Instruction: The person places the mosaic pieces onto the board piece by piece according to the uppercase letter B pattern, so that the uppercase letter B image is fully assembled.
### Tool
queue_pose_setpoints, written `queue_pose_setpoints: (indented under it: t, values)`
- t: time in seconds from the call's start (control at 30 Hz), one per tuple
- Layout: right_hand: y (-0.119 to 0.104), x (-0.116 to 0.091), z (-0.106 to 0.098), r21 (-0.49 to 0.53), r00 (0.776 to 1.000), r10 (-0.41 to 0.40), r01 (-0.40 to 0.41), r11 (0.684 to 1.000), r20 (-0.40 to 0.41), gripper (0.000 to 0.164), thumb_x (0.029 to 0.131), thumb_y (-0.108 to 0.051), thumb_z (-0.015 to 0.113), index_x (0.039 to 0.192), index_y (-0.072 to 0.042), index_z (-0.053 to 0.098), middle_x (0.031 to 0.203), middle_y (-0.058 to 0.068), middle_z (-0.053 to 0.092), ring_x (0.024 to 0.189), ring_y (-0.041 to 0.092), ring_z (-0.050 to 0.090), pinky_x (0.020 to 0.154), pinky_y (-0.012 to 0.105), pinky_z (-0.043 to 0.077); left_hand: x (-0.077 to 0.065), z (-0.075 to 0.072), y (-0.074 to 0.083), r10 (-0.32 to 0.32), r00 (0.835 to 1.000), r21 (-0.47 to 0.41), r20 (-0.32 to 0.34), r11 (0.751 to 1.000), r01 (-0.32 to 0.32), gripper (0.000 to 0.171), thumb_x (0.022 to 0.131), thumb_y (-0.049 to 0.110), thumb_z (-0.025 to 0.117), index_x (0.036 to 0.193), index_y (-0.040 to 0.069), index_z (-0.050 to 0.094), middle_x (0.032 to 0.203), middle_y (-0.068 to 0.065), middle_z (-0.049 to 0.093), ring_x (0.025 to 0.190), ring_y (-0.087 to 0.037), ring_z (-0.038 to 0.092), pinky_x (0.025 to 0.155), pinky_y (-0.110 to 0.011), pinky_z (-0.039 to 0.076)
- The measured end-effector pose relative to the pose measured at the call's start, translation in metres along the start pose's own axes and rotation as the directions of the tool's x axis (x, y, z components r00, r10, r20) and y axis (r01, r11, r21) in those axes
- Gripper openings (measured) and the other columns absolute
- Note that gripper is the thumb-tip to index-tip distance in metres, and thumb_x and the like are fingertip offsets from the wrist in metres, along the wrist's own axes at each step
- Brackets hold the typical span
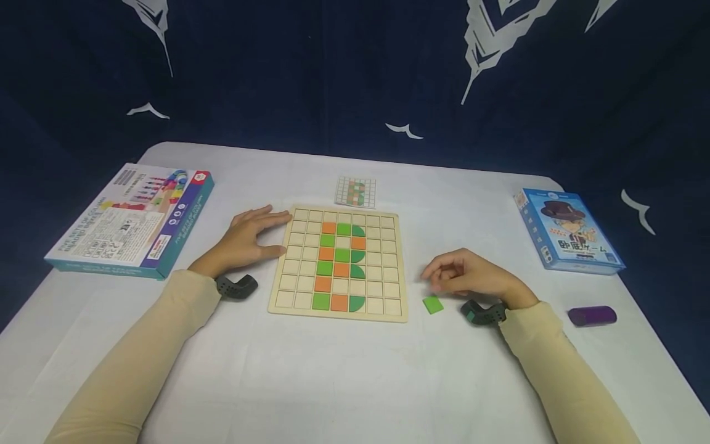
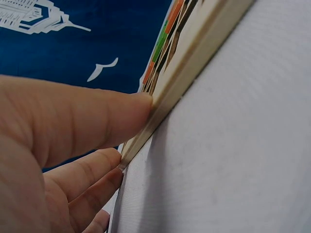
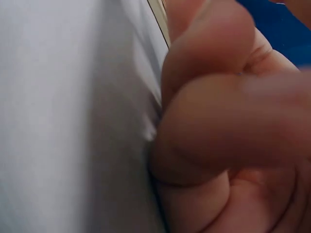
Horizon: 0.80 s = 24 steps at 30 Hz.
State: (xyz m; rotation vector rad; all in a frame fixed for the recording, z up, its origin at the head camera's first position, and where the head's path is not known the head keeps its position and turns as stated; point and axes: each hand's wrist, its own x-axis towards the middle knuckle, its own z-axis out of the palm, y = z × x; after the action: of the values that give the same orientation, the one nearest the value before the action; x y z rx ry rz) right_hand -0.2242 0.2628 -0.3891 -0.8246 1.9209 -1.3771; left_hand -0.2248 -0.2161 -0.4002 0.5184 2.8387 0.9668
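A wooden grid board point(image 1: 281, 280) lies mid-table, with orange and green square tiles and dark green rounded tiles point(image 1: 357, 303) in its middle columns. My left hand point(image 1: 246, 237) touches the board's left edge with thumb and fingertips, fingers extended; the left wrist view shows the thumb against the wooden rim point(image 2: 167, 104). Right of the board, my right hand point(image 1: 471, 275) is low over the table with its fingers bent. Just below its thumb lies a loose green square tile point(image 1: 432, 304). The right wrist view shows bent fingers point(image 3: 204, 131) close to the cloth; whether they pinch anything is hidden.
Behind the board lies a small pattern card point(image 1: 355, 192) with a coloured grid. A large game box point(image 1: 133, 219) is at the left. At the right are a blue box point(image 1: 568, 231) and a purple cylinder-like object point(image 1: 592, 316). White cloth point(image 1: 355, 376) covers the table.
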Motion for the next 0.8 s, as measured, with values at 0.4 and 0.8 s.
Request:
queue_pose_setpoints:
  t: [0.4,0.8]
  values:
    - [0.001,-0.003,-0.006,-0.037,0.997,0.015,-0.012,0.999,0.078,0.024,0.092,0.011,0.072,0.114,0.019,0.068,0.085,-0.007,0.066,0.066,0.005,0.051,0.058,0.017,0.045,-0.001,0.000,0.001,-0.006,1.000,0.002,0.000,1.000,0.006,0.073,0.096,0.023,0.076,0.161,0.007,0.050,0.170,-0.013,0.044,0.165,-0.040,0.018,0.132,-0.060,0.001]
    - [-0.013,-0.006,0.000,-0.232,0.993,0.086,-0.065,0.971,0.081,0.033,0.078,0.004,0.088,0.108,0.006,0.074,0.086,0.005,0.060,0.068,0.009,0.050,0.060,0.019,0.044,0.000,-0.001,0.002,-0.008,1.000,0.006,0.004,1.000,0.008,0.072,0.096,0.022,0.076,0.161,0.007,0.050,0.170,-0.013,0.043,0.165,-0.040,0.018,0.132,-0.060,0.001]
